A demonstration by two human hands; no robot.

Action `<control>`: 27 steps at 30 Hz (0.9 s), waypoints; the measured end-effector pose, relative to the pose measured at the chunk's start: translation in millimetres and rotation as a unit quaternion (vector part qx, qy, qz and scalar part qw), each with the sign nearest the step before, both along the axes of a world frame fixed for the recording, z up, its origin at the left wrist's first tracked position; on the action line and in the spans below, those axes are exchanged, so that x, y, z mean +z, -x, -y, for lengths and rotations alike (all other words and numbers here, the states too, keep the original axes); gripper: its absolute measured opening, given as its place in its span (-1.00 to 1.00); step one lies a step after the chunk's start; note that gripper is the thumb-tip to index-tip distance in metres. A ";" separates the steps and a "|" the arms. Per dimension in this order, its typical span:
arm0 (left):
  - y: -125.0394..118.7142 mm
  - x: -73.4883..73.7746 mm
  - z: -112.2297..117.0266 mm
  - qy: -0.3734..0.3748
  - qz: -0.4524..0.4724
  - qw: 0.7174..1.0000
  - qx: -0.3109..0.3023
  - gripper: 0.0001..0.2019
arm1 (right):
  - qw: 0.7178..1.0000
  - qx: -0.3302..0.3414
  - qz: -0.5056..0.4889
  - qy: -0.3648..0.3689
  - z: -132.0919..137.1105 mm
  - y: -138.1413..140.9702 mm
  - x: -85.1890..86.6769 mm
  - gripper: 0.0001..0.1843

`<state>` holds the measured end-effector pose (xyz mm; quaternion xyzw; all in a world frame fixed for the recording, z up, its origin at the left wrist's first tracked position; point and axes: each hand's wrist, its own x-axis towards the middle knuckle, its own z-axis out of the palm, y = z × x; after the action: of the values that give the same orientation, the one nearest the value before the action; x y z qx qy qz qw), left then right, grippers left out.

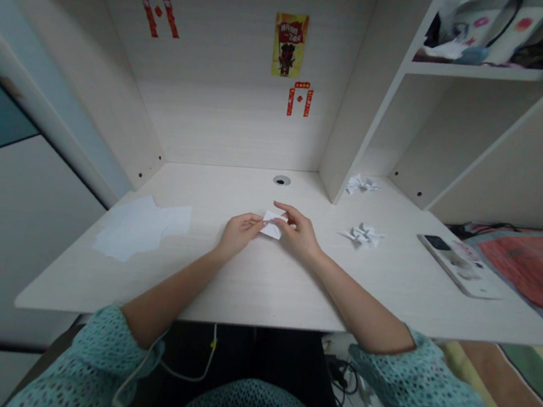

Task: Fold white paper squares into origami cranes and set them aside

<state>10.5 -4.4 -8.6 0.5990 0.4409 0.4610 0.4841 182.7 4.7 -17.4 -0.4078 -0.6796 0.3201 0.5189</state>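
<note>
One wide cream tabletop (259, 289) with a faint wood pattern fills the middle of the view. To the right lies a bed with a red blanket (530, 267). On the back wall are a yellow poster (290, 34) and two red paper cutouts (158, 9), but their writing is too small to read. A flat sheet of thin white paper (141, 229) lies on the left of the tabletop. A long white flat box (459, 267) with a black top part sits on the right. Two crumpled white paper bits (362, 235) rest near it. In the middle, the left hand (239, 236) and right hand (300, 234) both grip a small folded piece of white paper (272, 225), just above the tabletop. It has sharp, pointy folds.
</note>
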 end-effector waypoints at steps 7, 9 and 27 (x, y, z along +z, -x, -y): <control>1.2 -2.8 -5.9 0.065 0.063 0.995 0.041 -0.62 | 0.983 0.036 -0.163 0.073 0.3 8.1 -2.3 -0.45; -0.4 -2.0 -4.2 0.055 0.068 0.996 0.032 -0.54 | 0.982 0.036 -0.175 0.067 -0.6 7.1 -0.8 -0.58; 4.2 12.2 4.7 -0.108 -0.049 0.993 -0.006 -0.65 | 0.985 0.034 -0.141 0.088 -1.5 1.4 4.8 -0.68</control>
<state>6.3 -9.1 3.6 0.6722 0.4077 0.4736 0.3970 181.4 6.2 -12.6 -0.3789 -0.5824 0.4506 0.5606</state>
